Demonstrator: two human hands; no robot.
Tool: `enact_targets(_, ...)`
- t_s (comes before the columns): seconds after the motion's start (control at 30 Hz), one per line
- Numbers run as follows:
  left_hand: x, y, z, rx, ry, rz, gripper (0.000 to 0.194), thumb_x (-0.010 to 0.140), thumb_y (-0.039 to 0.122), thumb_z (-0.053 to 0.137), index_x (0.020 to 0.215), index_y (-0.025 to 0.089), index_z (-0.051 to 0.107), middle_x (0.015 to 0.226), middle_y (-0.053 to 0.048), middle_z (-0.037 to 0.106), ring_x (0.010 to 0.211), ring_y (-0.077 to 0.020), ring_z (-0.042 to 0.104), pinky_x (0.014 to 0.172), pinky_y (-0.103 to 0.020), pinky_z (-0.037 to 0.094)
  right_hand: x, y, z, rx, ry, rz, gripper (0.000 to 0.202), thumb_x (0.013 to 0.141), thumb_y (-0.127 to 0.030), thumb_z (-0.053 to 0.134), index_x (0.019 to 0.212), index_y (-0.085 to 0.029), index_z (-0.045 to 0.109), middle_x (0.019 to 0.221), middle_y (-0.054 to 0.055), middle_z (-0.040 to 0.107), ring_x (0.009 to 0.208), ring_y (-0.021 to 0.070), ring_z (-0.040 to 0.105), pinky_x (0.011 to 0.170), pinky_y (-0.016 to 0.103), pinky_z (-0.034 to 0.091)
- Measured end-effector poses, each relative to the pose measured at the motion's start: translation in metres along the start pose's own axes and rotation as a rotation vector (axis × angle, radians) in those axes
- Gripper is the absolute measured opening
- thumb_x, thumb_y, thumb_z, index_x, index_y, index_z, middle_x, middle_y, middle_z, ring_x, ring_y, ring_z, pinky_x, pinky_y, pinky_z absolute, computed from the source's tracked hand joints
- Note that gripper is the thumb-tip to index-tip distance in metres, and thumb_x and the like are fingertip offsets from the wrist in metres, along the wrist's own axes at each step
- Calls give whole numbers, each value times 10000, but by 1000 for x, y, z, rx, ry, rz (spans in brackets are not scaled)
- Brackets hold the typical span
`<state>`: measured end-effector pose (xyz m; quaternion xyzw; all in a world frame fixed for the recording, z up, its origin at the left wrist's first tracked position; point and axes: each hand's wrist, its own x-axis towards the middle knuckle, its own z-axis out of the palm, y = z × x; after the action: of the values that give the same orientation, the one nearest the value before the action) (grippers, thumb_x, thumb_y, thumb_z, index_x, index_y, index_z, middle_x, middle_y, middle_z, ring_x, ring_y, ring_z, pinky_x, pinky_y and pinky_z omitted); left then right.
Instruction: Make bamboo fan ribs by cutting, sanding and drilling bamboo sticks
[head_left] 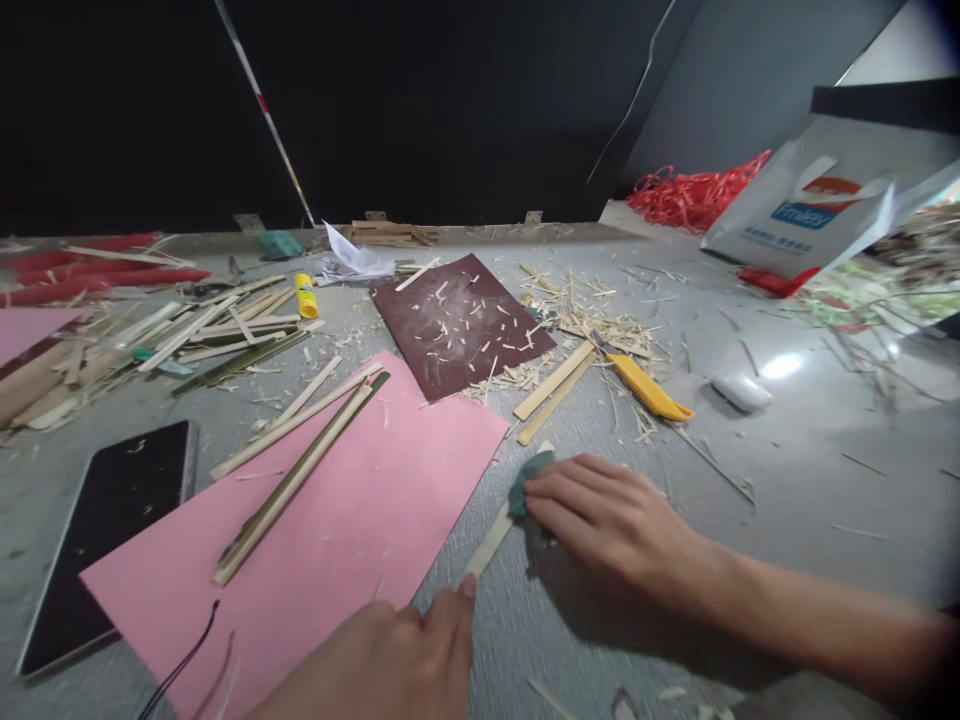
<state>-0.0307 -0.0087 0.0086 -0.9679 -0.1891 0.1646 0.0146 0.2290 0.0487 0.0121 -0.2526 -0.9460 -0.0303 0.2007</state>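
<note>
A pale bamboo strip (491, 540) lies slanted on the grey table in front of me. My left hand (390, 650) pinches its near end between thumb and fingers, close to the pink paper (375, 470). Against the strip's far part, my right hand (600, 505) presses a small piece of green sandpaper (528, 480), its fingers closed over it. Just beyond lie two flat bamboo strips (553, 385) and a yellow utility knife (649, 387) with its blade among shavings. More strips (300, 475) rest on the pink paper.
A brown sheet (465, 330) strewn with shavings lies farther back. On the left are a phone (112, 540), a glue stick (306, 296) and piled strips (225, 335). A white bag (795, 200), red raffia (694, 195) and a computer mouse (741, 393) are on the right.
</note>
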Motion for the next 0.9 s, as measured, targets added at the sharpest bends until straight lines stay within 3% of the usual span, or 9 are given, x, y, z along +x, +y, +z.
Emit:
enact_targets(0.07,2,-4,-7,-7,-29,14,574,793,24,637,1365,12,605,1067,-206,759,603,-229,718,406,-245,477,0,6,0,-34,27,25,328,1042,-77,394,968,-80,713,944,139,745,846,240,682,731,387,563)
enact_targets(0.17,4,-7,-13,-19,-36,15,550,809,50,684,1351,-2,611,1082,-243,750,598,-243,725,418,-258,495,4,0,3,7,55,-78,345,1058,-92,376,984,-66,712,942,150,746,850,233,687,746,378,569)
enact_targets(0.3,4,-9,-18,-80,-105,15,509,817,10,668,1324,40,637,1011,-176,769,550,-218,711,423,-251,502,11,-13,6,106,37,-199,355,1069,-108,369,988,-72,713,977,136,753,875,217,686,797,359,574)
enact_targets(0.53,-2,-11,-20,-42,-43,64,550,781,-6,647,1330,-2,620,1163,-248,733,719,-278,756,445,-270,523,2,11,1,42,43,-16,340,1055,-98,378,1004,-91,714,999,148,755,913,225,696,783,383,589)
enact_targets(0.77,2,-11,-13,-101,-31,34,434,817,7,651,1251,25,662,1083,-226,751,637,-239,724,457,-255,491,9,-4,5,104,34,-186,337,1063,-107,387,992,-78,715,973,134,760,897,220,694,800,363,584)
enact_targets(0.9,-5,-15,-9,-208,72,-10,395,928,98,617,1319,40,618,1141,-219,730,781,-227,731,563,-251,518,4,9,4,21,35,-12,296,1013,-65,418,998,-115,709,983,116,761,888,207,706,785,360,590)
